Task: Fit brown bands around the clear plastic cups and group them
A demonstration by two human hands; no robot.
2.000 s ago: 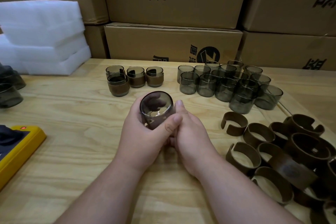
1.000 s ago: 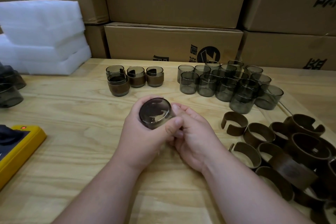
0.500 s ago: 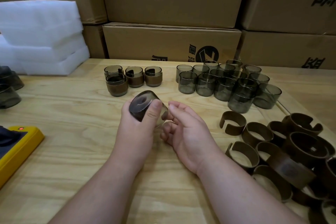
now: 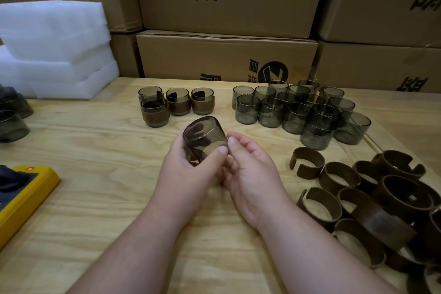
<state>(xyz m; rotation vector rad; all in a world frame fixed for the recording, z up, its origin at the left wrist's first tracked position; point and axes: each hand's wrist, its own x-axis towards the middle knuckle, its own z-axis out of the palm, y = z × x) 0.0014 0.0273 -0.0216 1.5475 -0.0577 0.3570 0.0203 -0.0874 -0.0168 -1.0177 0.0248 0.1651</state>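
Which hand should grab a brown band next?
The right hand, most likely. The loose brown bands lie on its side of the table, and its fingers only touch the cup. The left hand grips that cup.

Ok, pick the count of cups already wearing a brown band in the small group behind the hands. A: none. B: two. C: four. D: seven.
C: the banded cups stand as three in a back row and one in front at the left, on the table left of the bare cups.
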